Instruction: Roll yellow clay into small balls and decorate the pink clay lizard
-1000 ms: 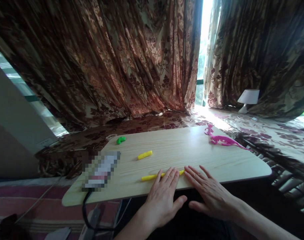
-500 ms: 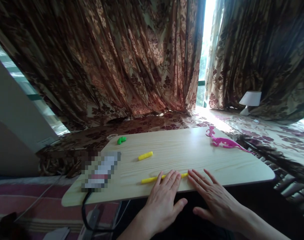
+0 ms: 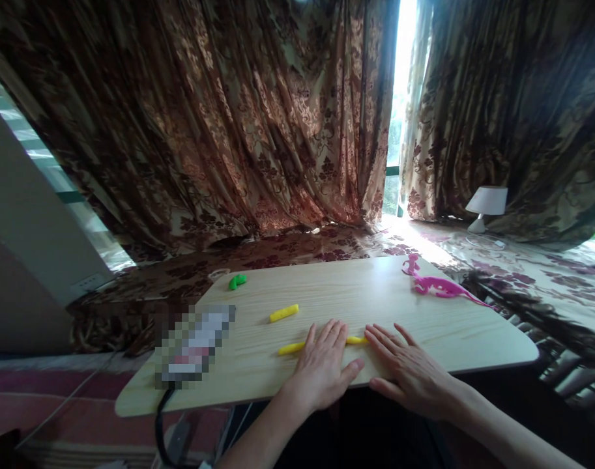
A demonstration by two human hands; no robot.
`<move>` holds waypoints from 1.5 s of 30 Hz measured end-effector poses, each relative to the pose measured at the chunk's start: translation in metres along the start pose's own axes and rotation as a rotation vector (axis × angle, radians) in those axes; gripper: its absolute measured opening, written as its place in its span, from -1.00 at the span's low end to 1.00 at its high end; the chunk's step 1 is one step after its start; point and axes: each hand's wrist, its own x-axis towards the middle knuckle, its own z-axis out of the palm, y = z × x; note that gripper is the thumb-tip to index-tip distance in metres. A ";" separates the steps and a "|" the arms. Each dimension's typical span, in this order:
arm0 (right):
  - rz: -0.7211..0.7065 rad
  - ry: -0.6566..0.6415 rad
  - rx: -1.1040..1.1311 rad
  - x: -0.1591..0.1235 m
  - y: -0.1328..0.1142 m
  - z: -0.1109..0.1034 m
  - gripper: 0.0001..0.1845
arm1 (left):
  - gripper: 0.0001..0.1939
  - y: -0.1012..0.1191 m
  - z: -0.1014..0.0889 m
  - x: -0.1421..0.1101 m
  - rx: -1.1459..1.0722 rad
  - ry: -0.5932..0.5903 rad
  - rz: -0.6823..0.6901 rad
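A long thin roll of yellow modelling clay lies across the near part of the wooden tabletop. My left hand rests flat over its middle, fingers stretched out. Flat as well, my right hand has its fingertips over the roll's right end, which they hide. Between the two hands a short yellow stretch shows. Farther back, a shorter, thicker yellow clay stick lies by itself. A green clay piece sits near the far left corner.
Pink figures, one with a long tail, lie at the right side of the table. A pixelated object with a black cable is at the left. Behind are a white lamp and patterned curtains.
Both hands have slid a little forward over the table, and the roll beneath them now looks slightly bent. My view has tilted up slightly.
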 end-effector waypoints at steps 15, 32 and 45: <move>-0.041 0.067 -0.005 0.017 -0.024 -0.008 -0.29 | -0.38 -0.004 -0.003 -0.024 0.018 0.041 0.036; -0.004 0.015 0.000 0.031 -0.022 -0.003 -0.36 | -0.43 -0.021 -0.006 -0.018 0.062 0.059 0.011; 0.023 0.083 -0.009 0.038 -0.029 -0.005 -0.42 | -0.44 -0.021 -0.008 -0.020 0.023 0.028 -0.017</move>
